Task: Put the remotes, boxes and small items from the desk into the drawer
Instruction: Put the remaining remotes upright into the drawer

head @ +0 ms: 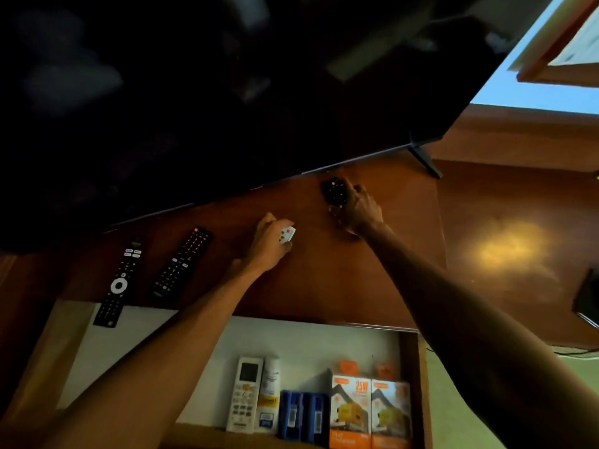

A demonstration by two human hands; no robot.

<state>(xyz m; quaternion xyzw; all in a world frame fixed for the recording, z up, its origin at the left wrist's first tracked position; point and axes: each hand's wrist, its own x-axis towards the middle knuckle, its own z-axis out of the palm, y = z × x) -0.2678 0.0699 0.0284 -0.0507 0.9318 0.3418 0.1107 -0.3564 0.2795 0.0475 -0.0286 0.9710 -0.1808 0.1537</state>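
Note:
My left hand [269,243] rests on the brown desk [324,270], its fingers closed around a small white remote [287,235]. Farther back, close to the television's lower edge, my right hand [358,210] grips a small black remote [334,191]. Two long black remotes lie on the desk at the left: one with a white ring [119,283] hangs over the front edge, the other [182,262] lies beside it. The open drawer [324,338] below holds a white remote [244,393], a white tube [269,395], two blue boxes [303,416] and two orange boxes [371,413].
A large dark television [227,92] leans over the back of the desk, with its stand foot [424,160] at the right. A dark object [588,296] sits at the desk's right edge. The drawer's left half shows a bare white bottom [129,351].

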